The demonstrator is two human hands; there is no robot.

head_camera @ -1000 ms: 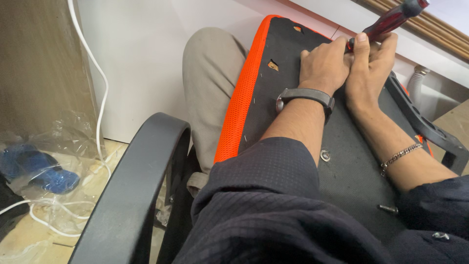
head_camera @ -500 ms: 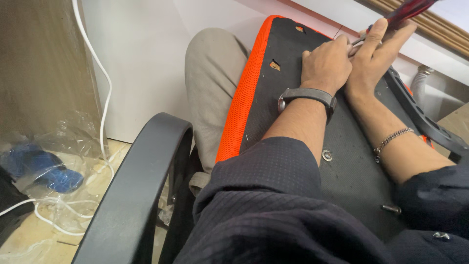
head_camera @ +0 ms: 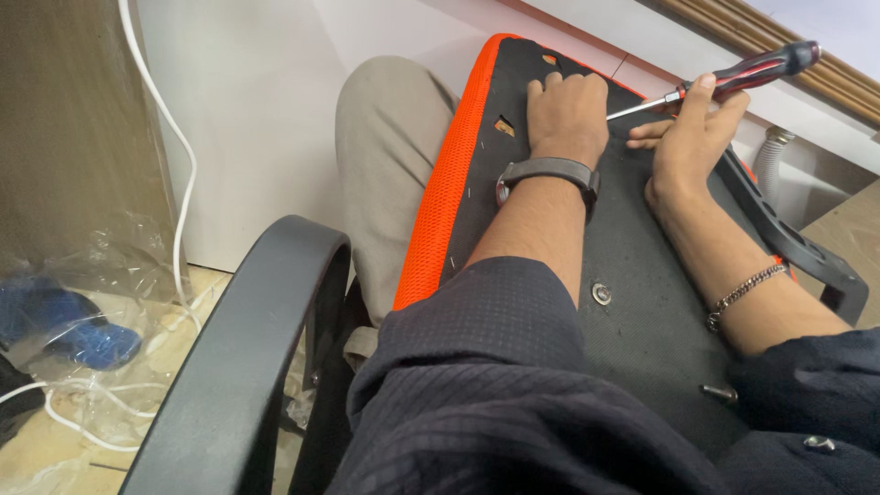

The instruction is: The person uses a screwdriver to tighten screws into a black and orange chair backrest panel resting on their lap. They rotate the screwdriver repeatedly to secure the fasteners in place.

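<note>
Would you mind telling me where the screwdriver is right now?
In the head view, the screwdriver is at the upper right, held in the right hand, its tip pointing toward the left hand on the black seat panel.

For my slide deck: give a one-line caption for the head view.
Right hand holds a screwdriver beside the left hand resting on a black, orange-edged chair panel.

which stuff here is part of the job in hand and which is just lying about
In use:
- screwdriver, held in right hand
- chair seat, black underside up on the lap, left hand pressing on it
- bolts in the seat

Lying about:
- white cable
- plastic bag
- armrest
</note>
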